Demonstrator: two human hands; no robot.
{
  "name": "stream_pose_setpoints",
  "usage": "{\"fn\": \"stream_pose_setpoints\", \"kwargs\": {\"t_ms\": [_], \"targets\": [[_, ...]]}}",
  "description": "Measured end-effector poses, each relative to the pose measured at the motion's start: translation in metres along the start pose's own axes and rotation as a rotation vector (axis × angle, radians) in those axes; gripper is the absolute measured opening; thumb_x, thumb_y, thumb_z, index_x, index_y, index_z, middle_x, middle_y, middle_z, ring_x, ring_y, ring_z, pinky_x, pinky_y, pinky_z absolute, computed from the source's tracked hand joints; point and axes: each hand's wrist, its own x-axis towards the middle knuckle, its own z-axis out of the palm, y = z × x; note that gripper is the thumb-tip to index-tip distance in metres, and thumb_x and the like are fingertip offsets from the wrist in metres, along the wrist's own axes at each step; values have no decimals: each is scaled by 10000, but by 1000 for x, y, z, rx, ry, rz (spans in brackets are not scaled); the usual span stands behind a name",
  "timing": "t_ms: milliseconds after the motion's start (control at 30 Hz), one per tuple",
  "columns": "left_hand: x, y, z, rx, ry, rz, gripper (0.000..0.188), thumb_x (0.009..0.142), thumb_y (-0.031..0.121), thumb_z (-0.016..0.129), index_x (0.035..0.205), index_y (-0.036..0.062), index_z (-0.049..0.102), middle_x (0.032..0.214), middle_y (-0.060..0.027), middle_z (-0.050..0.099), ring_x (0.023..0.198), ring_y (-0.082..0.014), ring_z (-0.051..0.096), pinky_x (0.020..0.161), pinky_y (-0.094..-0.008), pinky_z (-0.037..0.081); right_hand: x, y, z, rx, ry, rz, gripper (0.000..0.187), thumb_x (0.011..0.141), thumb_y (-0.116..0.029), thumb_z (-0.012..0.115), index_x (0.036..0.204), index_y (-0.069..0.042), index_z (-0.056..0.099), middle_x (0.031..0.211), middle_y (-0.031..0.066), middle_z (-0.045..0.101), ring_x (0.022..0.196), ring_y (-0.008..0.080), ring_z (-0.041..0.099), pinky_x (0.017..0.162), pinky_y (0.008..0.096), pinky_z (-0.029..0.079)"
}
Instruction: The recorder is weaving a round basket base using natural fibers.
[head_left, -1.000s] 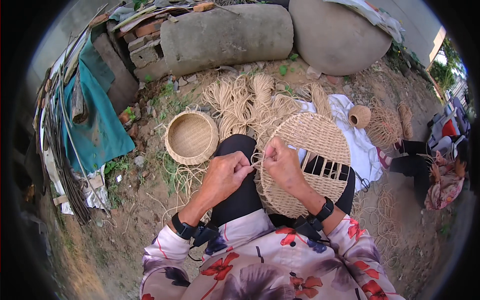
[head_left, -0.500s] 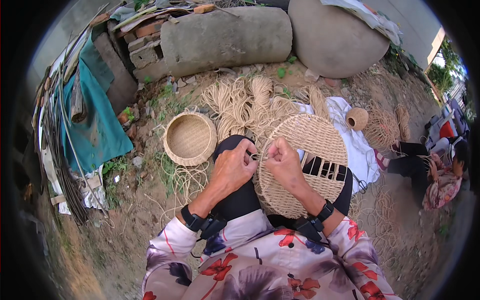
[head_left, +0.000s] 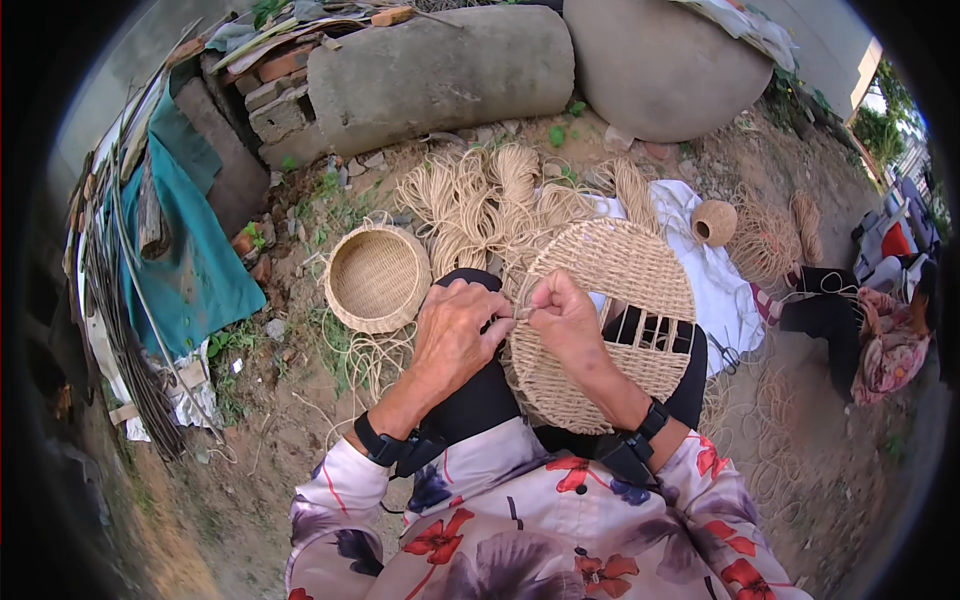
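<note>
A round, flat woven mat (head_left: 620,290) of pale straw lies across my lap, part of its right side still open spokes. My right hand (head_left: 568,322) rests on its left edge, fingers pinched on a thin straw strand (head_left: 520,314). My left hand (head_left: 455,335) meets it from the left, fingertips closed on the same strand at the mat's rim. Both wrists wear black bands.
A small woven basket (head_left: 378,277) sits on the dirt to my left. Loose straw bundles (head_left: 480,195) lie ahead, with a white cloth (head_left: 700,250) and a small woven cup (head_left: 714,222). Concrete cylinders (head_left: 440,70) stand behind. Another person (head_left: 860,320) sits at right. A teal tarp (head_left: 190,260) hangs left.
Both hands have drawn closer together at the mat's left rim, and my left hand has shifted up toward the strand.
</note>
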Motion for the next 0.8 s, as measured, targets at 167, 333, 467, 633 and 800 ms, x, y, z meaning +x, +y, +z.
{"fn": "stream_pose_setpoints", "kwargs": {"t_ms": [167, 333, 467, 633, 800], "targets": [[11, 1, -10, 100, -163, 87, 92, 764, 141, 757, 826, 111, 696, 814, -26, 661, 813, -240, 598, 779, -384, 405, 0, -26, -2, -492, -61, -146, 168, 753, 46, 618, 891, -23, 550, 795, 119, 631, 696, 253, 635, 623, 382, 499], [14, 5, -6, 286, -133, 224, 65, 773, 143, 738, 821, 121, 700, 785, -20, 642, 807, -225, 594, 817, -392, 399, -6, -22, -2, -627, 33, -246, 172, 737, -1, 617, 903, -9, 575, 853, 175, 647, 747, 371, 643, 669, 471, 505], [10, 4, -3, 255, -130, 189, 56, 784, 139, 731, 826, 122, 698, 823, -15, 660, 833, -227, 603, 833, -403, 397, -1, -22, -8, -817, -49, -414, 138, 754, -34, 608, 884, 8, 584, 849, 190, 634, 748, 390, 636, 674, 485, 501], [7, 4, -9, 106, -67, 72, 82, 776, 126, 746, 831, 107, 688, 864, -20, 684, 875, -233, 618, 884, -410, 395, -3, -25, -10, -815, -69, -409, 115, 757, -52, 603, 856, 5, 592, 819, 191, 608, 743, 406, 612, 678, 492, 487], [10, 3, -8, 130, -70, 154, 107, 754, 121, 756, 836, 106, 689, 841, -29, 674, 857, -233, 616, 899, -414, 398, -6, -19, -11, -578, -19, -331, 117, 759, -60, 607, 867, -17, 594, 823, 180, 613, 751, 397, 618, 677, 488, 489]]}}
